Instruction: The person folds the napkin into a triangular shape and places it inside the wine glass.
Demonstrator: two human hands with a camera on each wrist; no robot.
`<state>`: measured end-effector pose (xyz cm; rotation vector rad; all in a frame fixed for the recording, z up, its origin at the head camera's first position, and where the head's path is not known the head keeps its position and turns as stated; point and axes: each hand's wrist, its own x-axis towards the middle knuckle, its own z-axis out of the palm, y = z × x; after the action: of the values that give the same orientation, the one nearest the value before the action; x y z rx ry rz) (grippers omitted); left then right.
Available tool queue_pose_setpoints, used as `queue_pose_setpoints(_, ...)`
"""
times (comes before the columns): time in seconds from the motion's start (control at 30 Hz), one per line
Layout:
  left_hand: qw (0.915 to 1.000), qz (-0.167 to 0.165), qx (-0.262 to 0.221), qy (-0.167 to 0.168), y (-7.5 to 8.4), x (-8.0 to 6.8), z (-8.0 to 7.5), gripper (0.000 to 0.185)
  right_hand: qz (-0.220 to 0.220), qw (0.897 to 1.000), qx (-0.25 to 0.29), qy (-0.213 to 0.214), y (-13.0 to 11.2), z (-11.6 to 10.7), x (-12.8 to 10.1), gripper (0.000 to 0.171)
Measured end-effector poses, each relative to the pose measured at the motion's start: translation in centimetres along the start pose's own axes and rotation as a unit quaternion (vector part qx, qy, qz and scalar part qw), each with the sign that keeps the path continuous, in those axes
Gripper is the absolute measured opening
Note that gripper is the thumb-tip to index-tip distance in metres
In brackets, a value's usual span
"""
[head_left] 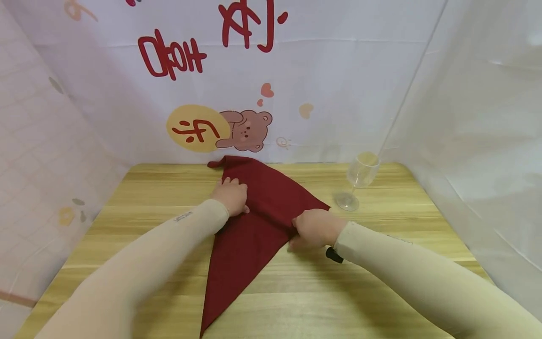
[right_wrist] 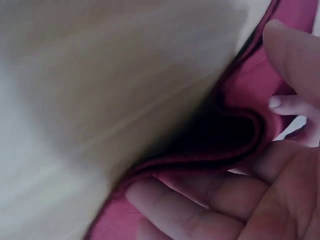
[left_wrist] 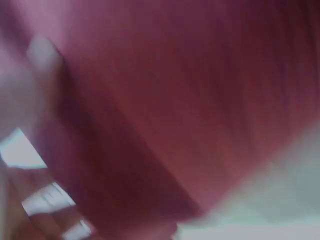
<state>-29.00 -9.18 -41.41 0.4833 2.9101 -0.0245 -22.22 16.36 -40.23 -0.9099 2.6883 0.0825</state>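
A dark red cloth [head_left: 268, 186] lies folded across the wooden table, with one long point reaching toward the front edge and a small rolled corner at the back. At its left side my left hand [head_left: 232, 195] grips the fabric; the blurred left wrist view has the thumb [left_wrist: 45, 55] on the cloth and fingers past its edge. On the right, my right hand [head_left: 317, 227] holds the cloth's edge. In the right wrist view the layered edge [right_wrist: 190, 162] bends in a loop between the thumb [right_wrist: 292, 55] and the fingers [right_wrist: 175, 207].
A clear stemmed wine glass [head_left: 363, 172] stands upright at the back right of the table [head_left: 169, 188], just beyond my right hand. White printed sheets [head_left: 338, 84] enclose the table at the back and both sides. A small black object [head_left: 334, 254] sits at my right wrist.
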Motion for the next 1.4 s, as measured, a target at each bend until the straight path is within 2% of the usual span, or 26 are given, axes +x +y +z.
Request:
queue_pose_setpoints(0.07, 0.9996, -0.018, -0.016, -0.014, 1.3, -1.0, -0.3, 0.063, -0.011, 1.000, 0.022, 0.009, 0.1, 0.0, -0.2, 0.039)
queue_pose_setpoints(0.13, 0.9972, -0.037, -0.044, -0.048, 2.4, -1.8, -0.5, 0.078, -0.018, 0.999, 0.041, 0.026, 0.9, 0.0, -0.1, 0.034)
queue_pose_setpoints(0.2, 0.9911, -0.056, -0.077, -0.093, 3.1, -2.3, -0.6, 0.100, -0.010, 0.998, 0.051, 0.035, 2.4, 0.2, 0.1, 0.035)
queue_pose_setpoints(0.27, 0.9859, -0.064, -0.086, -0.128, 3.0, -2.4, -0.4, 0.120, -0.001, 0.999, 0.047, 0.027, 4.0, 0.5, 0.3, 0.042)
queue_pose_setpoints(0.37, 0.9843, -0.055, -0.078, -0.148, 2.3, -2.3, 0.1, 0.129, 0.021, 0.999, 0.029, -0.005, 5.3, 0.9, 0.2, 0.047)
queue_pose_setpoints(0.5, 0.9851, -0.034, -0.067, -0.155, 1.0, -1.7, 0.8, 0.133, 0.015, 0.999, 0.005, -0.034, 4.5, 0.6, -0.4, 0.047)
queue_pose_setpoints(0.6, 0.9848, -0.013, -0.066, -0.160, -0.2, -1.2, 1.1, 0.135, -0.001, 0.999, -0.003, -0.043, 3.3, 0.2, -0.9, 0.033)
queue_pose_setpoints(0.7, 0.9836, 0.019, -0.072, -0.164, -1.3, -1.0, 0.8, 0.133, -0.024, 0.999, -0.012, -0.037, 2.4, -0.1, -1.2, 0.013)
queue_pose_setpoints(0.8, 0.9830, 0.035, -0.071, -0.165, -2.1, -1.1, 0.3, 0.131, -0.043, 0.999, 0.002, -0.020, 2.0, -0.2, -1.3, 0.017)
queue_pose_setpoints(0.9, 0.9850, 0.016, -0.048, -0.165, -2.1, -1.6, -0.5, 0.132, -0.050, 0.998, 0.017, 0.016, 2.4, 0.1, -1.0, 0.008)
queue_pose_setpoints(1.0, 0.9843, -0.013, -0.044, -0.170, -1.4, -2.1, -1.2, 0.127, -0.029, 0.999, 0.017, 0.018, 3.5, 0.7, -0.8, 0.034)
queue_pose_setpoints(1.07, 0.9826, -0.025, -0.057, -0.175, -0.8, -2.3, -1.1, 0.124, -0.018, 1.000, 0.010, 0.002, 4.1, 1.0, -0.7, 0.052)
queue_pose_setpoints(1.13, 0.9812, -0.035, -0.072, -0.175, -0.4, -2.4, -0.8, 0.123, -0.010, 1.000, -0.001, -0.021, 4.2, 1.2, -0.7, 0.057)
queue_pose_setpoints(1.27, 0.9819, -0.054, -0.084, -0.161, -0.3, -2.4, 0.4, 0.126, -0.011, 0.999, -0.013, -0.036, 3.0, 1.0, -0.9, 0.058)
queue_pose_setpoints(1.4, 0.9817, -0.056, -0.089, -0.159, -0.9, -2.3, 1.0, 0.127, -0.029, 0.998, -0.029, -0.039, 1.0, 0.6, -1.6, 0.047)
